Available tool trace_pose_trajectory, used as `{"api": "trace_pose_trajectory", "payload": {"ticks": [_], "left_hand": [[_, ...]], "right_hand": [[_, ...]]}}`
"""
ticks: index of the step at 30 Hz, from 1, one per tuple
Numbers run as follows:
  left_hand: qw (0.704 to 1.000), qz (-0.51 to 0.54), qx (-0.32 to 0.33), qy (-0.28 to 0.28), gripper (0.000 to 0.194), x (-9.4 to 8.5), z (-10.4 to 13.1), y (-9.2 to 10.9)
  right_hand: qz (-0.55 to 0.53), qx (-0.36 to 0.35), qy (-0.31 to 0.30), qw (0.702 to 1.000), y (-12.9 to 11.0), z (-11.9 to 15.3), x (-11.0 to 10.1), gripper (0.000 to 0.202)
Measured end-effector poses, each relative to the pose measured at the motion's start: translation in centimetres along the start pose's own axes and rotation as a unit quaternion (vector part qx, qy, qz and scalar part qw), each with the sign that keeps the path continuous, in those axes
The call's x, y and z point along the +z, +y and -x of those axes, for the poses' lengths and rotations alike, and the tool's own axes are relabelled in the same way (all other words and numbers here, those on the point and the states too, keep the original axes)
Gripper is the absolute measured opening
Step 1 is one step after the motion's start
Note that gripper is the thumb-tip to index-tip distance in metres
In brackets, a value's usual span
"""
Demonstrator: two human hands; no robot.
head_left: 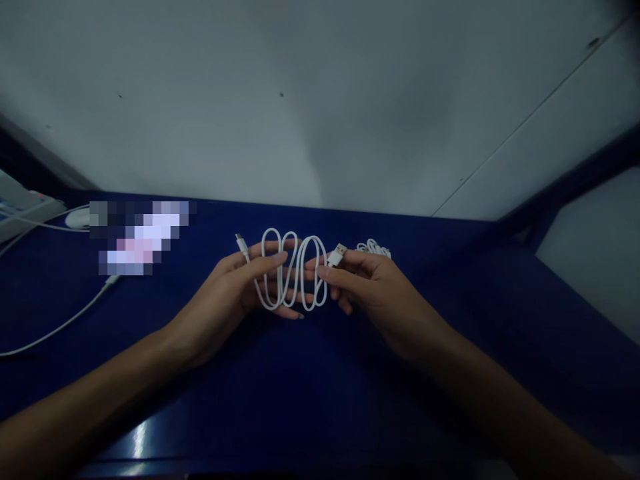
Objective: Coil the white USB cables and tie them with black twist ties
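Note:
A white cable [303,273], looped in several coils, is held up between my two hands above the blue table [300,387]. My left hand [245,277] grips the left coils, its thumb on top and its fingers behind them. A small metal-tipped plug [241,244] sticks up at that side. My right hand [370,280] pinches the right-hand coils between thumb and fingers, beside the cable's USB plug [337,255]. Behind my right hand lies another bundle of white cable [374,249], partly hidden.
At the left, a pixelated bright object [145,240] has a white cord [65,331] running from it. A white rounded item [78,218] and a pale box [23,207] stand farther left. A pale wall [225,100] rises behind the table.

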State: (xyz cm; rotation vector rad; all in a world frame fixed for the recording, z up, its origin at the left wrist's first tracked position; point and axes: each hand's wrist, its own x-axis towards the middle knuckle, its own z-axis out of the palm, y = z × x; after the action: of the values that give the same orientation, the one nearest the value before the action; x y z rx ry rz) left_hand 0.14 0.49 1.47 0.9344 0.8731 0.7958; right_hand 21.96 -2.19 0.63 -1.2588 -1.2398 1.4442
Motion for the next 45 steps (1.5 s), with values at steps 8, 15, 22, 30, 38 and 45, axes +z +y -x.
{"api": "trace_pose_trajectory", "payload": {"ticks": [8, 15, 22, 30, 38, 45], "left_hand": [[0.997, 0.072, 0.0, -0.029, 0.057, -0.5, -0.1, -0.2], [0.996, 0.063, 0.016, -0.068, 0.06, -0.8, 0.1, -0.6], [0.995, 0.053, 0.025, -0.086, 0.056, -0.9, 0.1, -0.5], [0.995, 0.073, 0.005, -0.07, 0.046, -0.9, -0.1, -0.8], [0.989, 0.045, -0.052, -0.132, 0.051, -0.6, 0.1, -1.0], [0.981, -0.032, -0.067, -0.18, 0.067, -0.2, 0.4, -1.0]], "right_hand": [[-0.01, -0.001, -0.002, 1.0, 0.2, -0.1, -0.1, 0.016], [-0.015, -0.009, -0.012, 1.0, 0.1, 0.0, 0.0, 0.016], [-0.012, -0.008, -0.015, 1.0, 0.0, 0.1, -0.1, 0.017], [0.031, -0.032, -0.005, 0.999, -0.1, 0.1, 0.0, 0.015], [0.07, -0.069, -0.047, 0.994, -0.5, 0.5, 0.8, 0.013], [0.085, -0.076, -0.074, 0.991, 0.1, 0.9, 1.7, 0.019]]}}
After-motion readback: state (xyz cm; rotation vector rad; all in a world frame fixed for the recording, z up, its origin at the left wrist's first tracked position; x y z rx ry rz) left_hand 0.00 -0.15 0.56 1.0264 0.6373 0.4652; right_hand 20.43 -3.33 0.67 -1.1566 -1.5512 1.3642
